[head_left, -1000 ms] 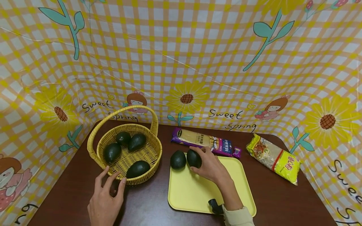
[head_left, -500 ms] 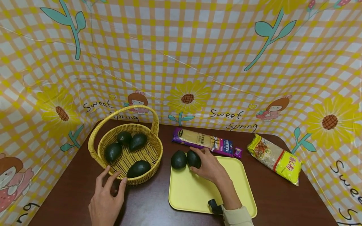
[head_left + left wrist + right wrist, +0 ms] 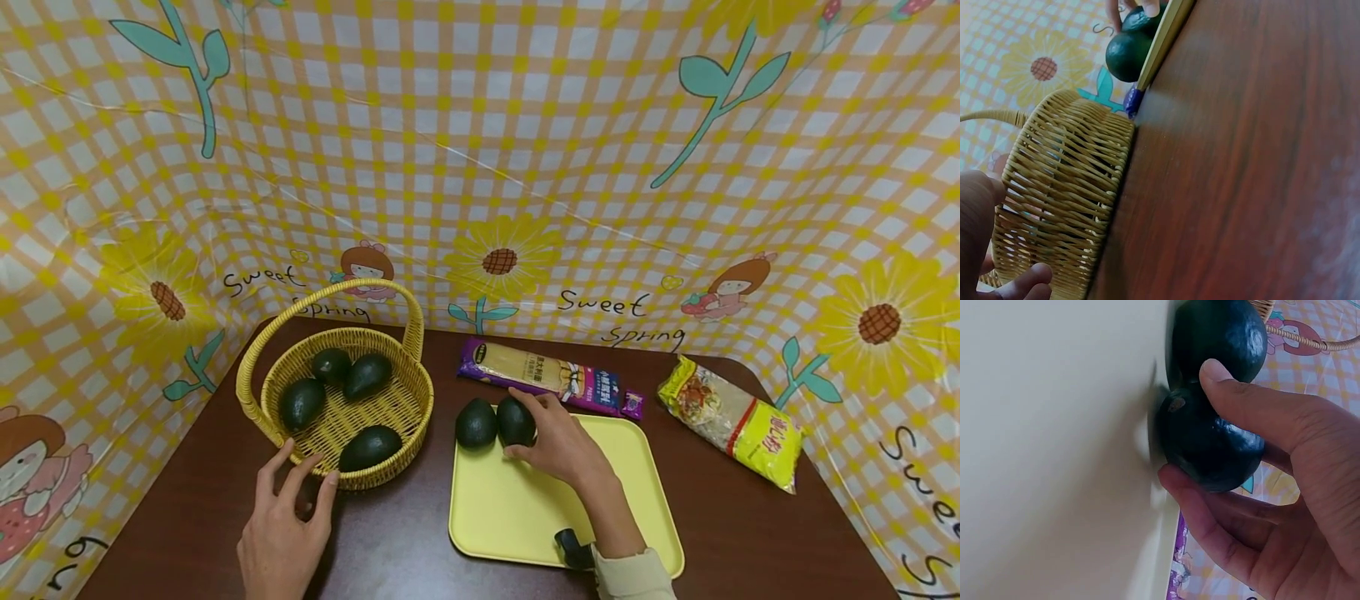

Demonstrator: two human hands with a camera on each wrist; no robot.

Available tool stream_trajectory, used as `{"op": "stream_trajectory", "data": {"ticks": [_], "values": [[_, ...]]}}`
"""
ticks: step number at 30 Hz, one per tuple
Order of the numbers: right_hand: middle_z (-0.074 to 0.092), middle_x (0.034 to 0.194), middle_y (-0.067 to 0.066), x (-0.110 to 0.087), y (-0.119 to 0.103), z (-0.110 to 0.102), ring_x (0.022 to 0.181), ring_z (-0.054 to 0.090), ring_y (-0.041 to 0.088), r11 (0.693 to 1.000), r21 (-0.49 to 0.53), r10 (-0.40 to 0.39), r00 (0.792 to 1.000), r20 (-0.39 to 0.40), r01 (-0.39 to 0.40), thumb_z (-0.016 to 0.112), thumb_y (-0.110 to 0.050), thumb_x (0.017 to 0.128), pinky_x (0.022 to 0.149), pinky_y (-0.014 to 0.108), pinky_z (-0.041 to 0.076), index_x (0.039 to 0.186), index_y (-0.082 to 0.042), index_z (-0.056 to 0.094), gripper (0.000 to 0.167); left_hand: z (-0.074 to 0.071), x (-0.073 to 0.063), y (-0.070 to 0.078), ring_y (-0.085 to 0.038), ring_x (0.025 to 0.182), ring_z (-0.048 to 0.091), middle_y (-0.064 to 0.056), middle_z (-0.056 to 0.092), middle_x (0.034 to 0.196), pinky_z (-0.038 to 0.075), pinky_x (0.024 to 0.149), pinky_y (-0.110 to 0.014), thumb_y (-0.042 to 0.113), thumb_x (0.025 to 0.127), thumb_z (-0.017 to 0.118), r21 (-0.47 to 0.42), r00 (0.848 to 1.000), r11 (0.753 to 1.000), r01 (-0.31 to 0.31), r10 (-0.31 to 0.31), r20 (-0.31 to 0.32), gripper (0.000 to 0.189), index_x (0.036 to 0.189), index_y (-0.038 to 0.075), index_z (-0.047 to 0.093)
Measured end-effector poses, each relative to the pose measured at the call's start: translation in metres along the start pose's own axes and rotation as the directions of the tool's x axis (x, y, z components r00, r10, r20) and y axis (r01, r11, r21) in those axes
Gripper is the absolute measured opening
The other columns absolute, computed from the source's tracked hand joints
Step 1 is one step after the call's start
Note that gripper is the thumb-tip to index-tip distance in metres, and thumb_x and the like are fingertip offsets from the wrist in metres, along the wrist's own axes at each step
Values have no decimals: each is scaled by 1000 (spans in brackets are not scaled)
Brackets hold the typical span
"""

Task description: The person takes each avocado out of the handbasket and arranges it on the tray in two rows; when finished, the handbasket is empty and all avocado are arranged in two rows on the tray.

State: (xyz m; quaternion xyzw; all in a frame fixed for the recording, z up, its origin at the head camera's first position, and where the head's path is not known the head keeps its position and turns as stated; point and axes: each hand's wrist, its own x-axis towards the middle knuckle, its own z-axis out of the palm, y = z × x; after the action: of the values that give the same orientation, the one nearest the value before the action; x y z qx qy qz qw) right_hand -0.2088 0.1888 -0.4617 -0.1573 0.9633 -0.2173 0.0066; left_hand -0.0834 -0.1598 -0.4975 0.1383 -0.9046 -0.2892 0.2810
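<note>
In the head view, my right hand (image 3: pixel 561 442) holds a dark green avocado (image 3: pixel 515 422) by its sides at the back left of the yellow tray (image 3: pixel 517 517). In the right wrist view the thumb lies along one side of this avocado (image 3: pixel 1210 447), with fingers on the other. A second avocado (image 3: pixel 476 424) sits right beside it. My left hand (image 3: pixel 285 525) grips the near rim of a woven basket (image 3: pixel 390 477), thumb outside and a fingertip over the edge. Several avocados (image 3: pixel 371 448) lie inside the basket.
A purple pasta packet (image 3: pixel 540 375) lies behind the tray. To the right is a yellow noodle bag (image 3: pixel 731 425). The basket's tall handle (image 3: pixel 251 354) arches above it. A checked cloth (image 3: pixel 480 167) hangs at the back and sides of the dark table (image 3: pixel 405 550).
The scene has shifted very slightly to the right in the head view. Both hands keep their places, the right on the avocado and the left at the basket rim.
</note>
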Motion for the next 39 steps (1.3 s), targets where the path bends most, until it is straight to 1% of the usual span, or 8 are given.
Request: {"op": "stream_trajectory", "data": {"ticks": [6, 10, 13, 20, 27, 31, 34, 39], "values": [[54, 146, 30, -1, 0, -5, 106, 71, 40, 1000, 9, 9, 1000, 7, -10, 95, -38, 85, 89, 58, 58, 163, -18, 48, 94, 0, 0, 0, -7, 55, 44, -8, 59, 153, 31, 45, -31, 39, 98, 82, 1, 1000, 1000, -1, 1, -2, 32, 125, 21, 81], [53, 148, 30, -2, 0, -8, 101, 71, 35, 1000, 16, 21, 1000, 11, -21, 92, -39, 89, 86, 57, 58, 164, -18, 47, 90, -1, 0, 0, -7, 55, 44, -9, 59, 153, 31, 45, -31, 37, 98, 82, 3, 1000, 1000, -6, 6, -2, 32, 125, 20, 81], [54, 149, 28, -3, -1, -11, 97, 71, 33, 1000, -6, 22, 1000, 8, -22, 89, -41, 92, 82, 55, 58, 164, -18, 47, 87, 0, 1, 0, -6, 55, 44, -9, 59, 152, 30, 45, -30, 37, 97, 83, 2, 1000, 1000, -14, 14, -5, 32, 125, 19, 81], [58, 144, 25, -5, -4, -17, 88, 71, 32, 997, -79, -6, 998, -67, 1, 86, -41, 94, 69, 49, 57, 161, -17, 52, 79, 1, 1, -2, -6, 55, 46, -10, 60, 151, 31, 44, -30, 36, 96, 84, -1, 999, 1000, -25, 25, -23, 32, 123, 19, 82], [63, 138, 20, -6, -14, -18, 98, 72, 34, 995, -97, -54, 986, -159, 38, 86, -39, 94, 78, 53, 59, 156, -16, 57, 73, 1, 1, -3, -7, 56, 48, -10, 60, 151, 32, 44, -31, 36, 97, 84, -7, 999, 999, -32, 32, -25, 32, 123, 19, 82], [65, 134, 21, -6, -19, -18, 100, 72, 36, 992, -110, -83, 977, -195, 62, 86, -38, 95, 78, 53, 60, 153, -15, 61, 67, 1, 1, -3, -6, 54, 46, -10, 61, 151, 31, 44, -30, 36, 96, 84, -3, 999, 999, -37, 37, -29, 31, 123, 19, 82], [66, 133, 21, -5, -24, -19, 102, 72, 38, 990, -118, -97, 975, -201, 74, 85, -37, 96, 79, 54, 60, 151, -13, 62, 64, 1, 1, -2, -5, 54, 45, -10, 61, 151, 31, 45, -30, 36, 96, 84, -3, 999, 999, -32, 32, -27, 31, 122, 19, 82], [66, 137, 20, 1, -39, -21, 113, 70, 40, 987, -121, -126, 975, -180, 105, 83, -37, 98, 85, 56, 60, 152, -14, 62, 62, 2, 1, -2, -6, 55, 44, -9, 60, 151, 31, 45, -30, 37, 97, 83, 0, 1000, 1000, -21, 21, -19, 31, 123, 20, 82]]}}
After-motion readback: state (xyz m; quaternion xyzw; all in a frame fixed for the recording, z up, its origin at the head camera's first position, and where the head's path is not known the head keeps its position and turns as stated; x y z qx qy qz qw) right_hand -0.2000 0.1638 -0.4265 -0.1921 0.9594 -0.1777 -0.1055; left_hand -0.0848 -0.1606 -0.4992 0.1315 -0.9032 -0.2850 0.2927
